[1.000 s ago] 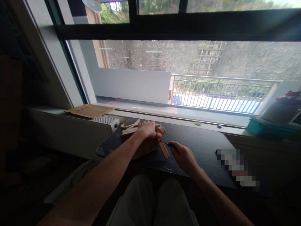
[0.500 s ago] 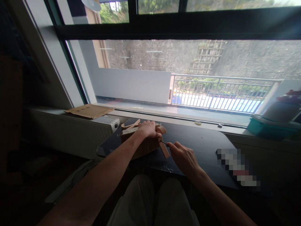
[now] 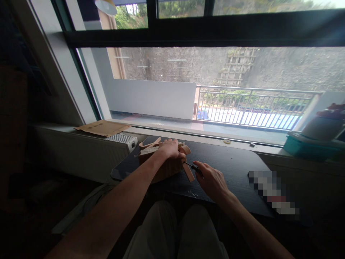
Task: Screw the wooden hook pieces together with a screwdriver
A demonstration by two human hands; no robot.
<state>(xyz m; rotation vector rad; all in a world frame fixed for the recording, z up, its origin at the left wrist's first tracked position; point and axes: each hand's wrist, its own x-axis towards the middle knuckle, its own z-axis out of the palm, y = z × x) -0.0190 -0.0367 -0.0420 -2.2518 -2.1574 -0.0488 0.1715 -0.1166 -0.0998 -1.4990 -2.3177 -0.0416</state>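
Observation:
A brown, boxy piece with a pale top rests on the dark table, tan strap-like strips curving from both ends. Over its top lies my left hand, its fingers curled round it near the right end and its thumb close to a hanging tan strip. My right hand is closed round the black handle of a screwdriver-like tool. The tool's thin metal shaft points left, and its tip meets the piece beside the strip, just below my left thumb. The exact tip is too small to make out.
The dark table stands against a window sill. A blurred-out flat item lies at its right. On the sill are a small roll and a teal box. A radiator bearing a brown envelope is at the left.
My right hand's grip has shifted on the tool, so more of its black handle shows. My left hand and the brown piece stay in place.

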